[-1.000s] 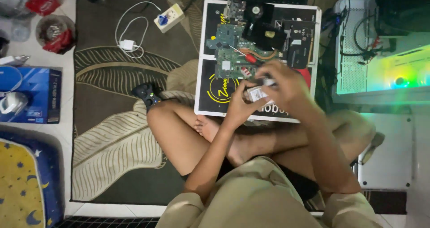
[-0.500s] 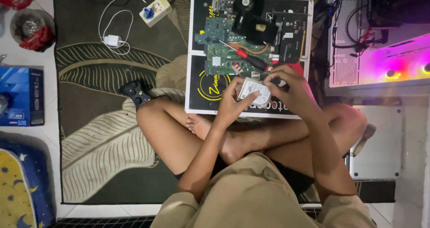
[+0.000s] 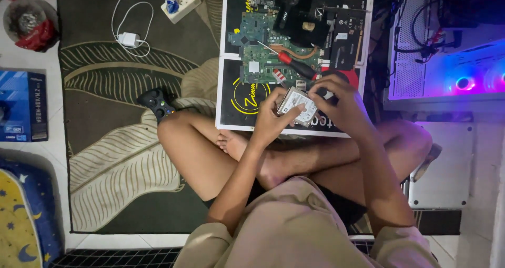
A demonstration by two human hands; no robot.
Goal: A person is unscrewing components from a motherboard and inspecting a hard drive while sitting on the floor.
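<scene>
I hold a small silver hard drive [image 3: 298,106] between both hands above the near edge of the black mat [image 3: 231,110]. My left hand [image 3: 273,118] grips its left edge; my right hand [image 3: 336,97] pinches its right side (fingers curled). The green circuit board [image 3: 265,52] and red-handled screwdriver [image 3: 294,65] lie just beyond.

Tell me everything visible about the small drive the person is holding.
The drive is a small, flat, silvery rectangle with a pale label on its upturned face, metal by the look of it. It is held roughly level above the black board, with the left hand gripping its near edge and the right hand its far right side.
</scene>
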